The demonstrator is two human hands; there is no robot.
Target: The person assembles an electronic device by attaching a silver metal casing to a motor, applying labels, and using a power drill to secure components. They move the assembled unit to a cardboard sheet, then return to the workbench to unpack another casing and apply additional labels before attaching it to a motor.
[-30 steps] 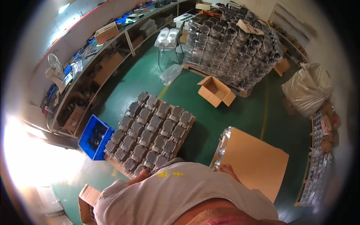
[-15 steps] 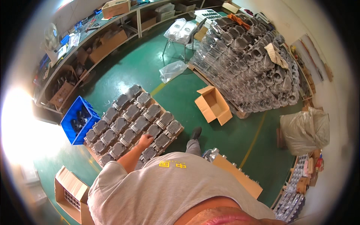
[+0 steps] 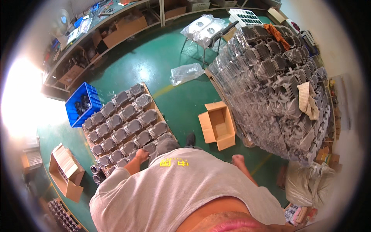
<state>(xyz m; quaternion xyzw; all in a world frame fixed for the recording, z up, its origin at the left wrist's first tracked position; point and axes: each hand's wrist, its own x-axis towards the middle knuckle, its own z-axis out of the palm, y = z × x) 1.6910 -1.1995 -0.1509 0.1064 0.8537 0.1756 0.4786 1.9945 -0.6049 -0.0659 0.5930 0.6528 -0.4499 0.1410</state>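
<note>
The right hand (image 3: pixel 238 159) has moved into view from behind the torso (image 3: pixel 185 193) and hangs above the floor (image 3: pixel 154 73). The left hand (image 3: pixel 142 155) is at the ribbed metal castings (image 3: pixel 119 135), arranged in rows on a pallet (image 3: pixel 155 103) beside the blue bin (image 3: pixel 94 96). Finger closure on both hands cannot be determined.

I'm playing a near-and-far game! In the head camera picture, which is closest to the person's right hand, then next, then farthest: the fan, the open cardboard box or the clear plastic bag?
From the right hand:
1. Open cardboard box: just ahead, slightly left.
2. Clear plastic bag: farther ahead, more left.
3. Fan: way off, upper left.
</note>
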